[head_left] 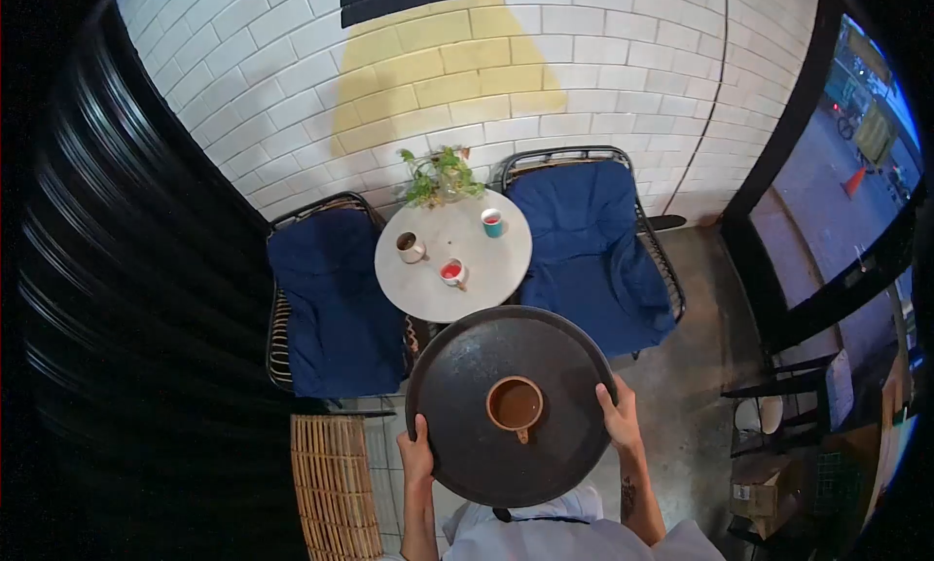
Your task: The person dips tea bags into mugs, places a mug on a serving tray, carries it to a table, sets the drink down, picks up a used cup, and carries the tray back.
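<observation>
A round dark serving tray (467,366) is held level before me, its far rim overlapping the near edge of the table in view. My left hand (416,454) grips the tray's left rim, thumb on top. On the opposite rim, my right hand (621,413) holds on in the same way, with its fingers hidden underneath. Near the middle of the tray stands a brown mug (515,405) with brown liquid in it, handle toward me. Beyond, the round white table (438,298) bears a pale mug (411,248), a white cup with red inside (452,272) and a teal cup (492,222).
A leafy plant (443,177) stands at the table's wall side. Blue-cushioned chairs flank the table, one left (336,308) and one right (584,240). A woven cane piece (336,488) is at lower left. Shelving with a cardboard box (757,500) stands right, below a glazed door.
</observation>
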Tool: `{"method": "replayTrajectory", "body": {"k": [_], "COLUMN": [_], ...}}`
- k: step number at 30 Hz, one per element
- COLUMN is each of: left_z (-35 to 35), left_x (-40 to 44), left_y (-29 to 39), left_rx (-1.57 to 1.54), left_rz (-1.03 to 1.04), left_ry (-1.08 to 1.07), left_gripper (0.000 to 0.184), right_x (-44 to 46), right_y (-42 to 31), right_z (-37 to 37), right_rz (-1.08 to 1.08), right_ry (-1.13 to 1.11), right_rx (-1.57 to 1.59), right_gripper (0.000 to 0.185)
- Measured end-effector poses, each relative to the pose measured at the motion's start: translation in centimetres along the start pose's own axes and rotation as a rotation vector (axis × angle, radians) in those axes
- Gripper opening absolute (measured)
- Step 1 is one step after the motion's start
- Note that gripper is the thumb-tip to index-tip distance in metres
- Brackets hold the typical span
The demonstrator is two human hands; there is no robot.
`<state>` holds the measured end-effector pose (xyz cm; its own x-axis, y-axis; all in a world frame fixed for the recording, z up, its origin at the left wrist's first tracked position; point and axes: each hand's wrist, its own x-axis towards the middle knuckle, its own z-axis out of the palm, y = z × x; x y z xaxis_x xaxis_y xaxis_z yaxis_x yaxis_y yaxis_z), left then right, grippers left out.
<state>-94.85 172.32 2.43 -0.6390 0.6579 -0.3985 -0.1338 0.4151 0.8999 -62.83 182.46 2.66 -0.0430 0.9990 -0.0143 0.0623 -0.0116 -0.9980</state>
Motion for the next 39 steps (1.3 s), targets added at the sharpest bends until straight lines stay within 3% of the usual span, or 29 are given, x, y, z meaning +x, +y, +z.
{"method": "replayTrajectory", "body": {"k": [7, 9, 12, 16, 22, 25, 27, 30, 31, 34, 39], "left_z": [-1.2, -1.0, -0.9, 0.3, 2.7, 3.2, 3.3, 3.5, 3.5, 3.4, 2.8], "left_x": [8.3, 10.3, 13.4, 18.6, 25.5, 29.4, 31.2, 33.3, 33.6, 34.5, 34.9], "left_y": [-1.3, -1.0, 0.7, 2.9, 7.8, 7.8, 8.6, 9.2, 8.8, 8.3, 8.0], "left_rx": [-0.191, -0.18, -0.106, -0.166, -0.088, -0.188, -0.189, -0.199, -0.201, -0.256, -0.248], "left_rz": [-0.02, -0.05, -0.069, -0.069, -0.157, -0.05, -0.084, -0.155, -0.164, -0.115, -0.178], "left_ry": [0.073, 0.213, 0.225, 0.186, 0.282, 0.283, 0.281, 0.314, 0.324, 0.328, 0.366], "left_gripper": [0.073, 0.072, 0.071, 0.071, 0.066, 0.064, 0.065, 0.067, 0.067, 0.07, 0.071], "right_x": [9.8, 12.8, 17.3, 24.5, 37.5, 43.3, 46.5, 50.0, 50.6, 52.3, 52.5], "right_y": [-0.1, 1.5, 2.7, 6.2, 15.6, 18.6, 21.4, 23.3, 23.6, 23.8, 23.2], "right_z": [6.4, 8.3, 10.8, 13.8, 17.9, 20.2, 21.9, 23.3, 23.7, 24.9, 26.4], "right_rz": [0.022, 0.181, 0.278, 0.307, 0.192, 0.237, -0.051, -0.148, -0.069, -0.2, -0.102], "right_ry": [-0.187, -0.099, -0.146, -0.126, -0.053, -0.014, 0.11, 0.079, 0.048, 0.084, 0.083], "right_rx": [0.035, 0.151, 0.297, 0.414, -0.032, -0.119, -0.333, -0.366, -0.327, -0.406, -0.455], "right_gripper": [0.044, 0.053, 0.061, 0.055, 0.03, 0.041, 0.066, 0.081, 0.083, 0.081, 0.074]}}
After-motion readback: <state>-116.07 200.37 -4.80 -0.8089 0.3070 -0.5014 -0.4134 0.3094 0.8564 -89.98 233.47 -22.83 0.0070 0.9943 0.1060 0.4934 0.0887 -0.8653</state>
